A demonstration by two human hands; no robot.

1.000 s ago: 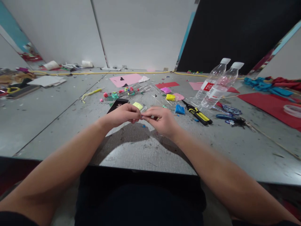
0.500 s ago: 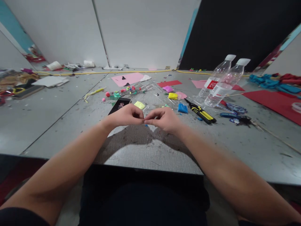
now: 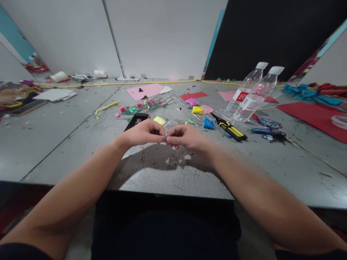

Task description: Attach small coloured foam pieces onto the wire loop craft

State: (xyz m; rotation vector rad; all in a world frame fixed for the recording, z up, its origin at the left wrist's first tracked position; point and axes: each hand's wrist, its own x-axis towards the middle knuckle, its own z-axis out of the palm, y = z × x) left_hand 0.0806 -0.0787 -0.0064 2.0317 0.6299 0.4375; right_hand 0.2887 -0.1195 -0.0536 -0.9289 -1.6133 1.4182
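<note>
My left hand (image 3: 143, 133) and my right hand (image 3: 187, 137) meet fingertip to fingertip above the grey table (image 3: 151, 180). A tiny blue piece (image 3: 165, 138) is pinched between the thumbs and fingers of both. Just behind my left hand lies a dark phone (image 3: 137, 121), partly covered by it. A pale yellow packet (image 3: 159, 120) sits behind the fingertips. Further right are a blue packet (image 3: 209, 123), a yellow packet (image 3: 197, 110) and a purple packet (image 3: 192, 102).
Yellow-black pliers (image 3: 230, 128) lie to the right, before two clear bottles (image 3: 248, 103). Red paper (image 3: 311, 117) is at the far right. Small coloured flowers (image 3: 132, 109) and pink paper (image 3: 143, 91) lie behind. At the far left edge, another person's hand (image 3: 7, 101) shows.
The blue piece now shows between my fingertips, and my right fingers have shifted slightly around it. The view has moved a little. Another person's hand has appeared at the far left.
</note>
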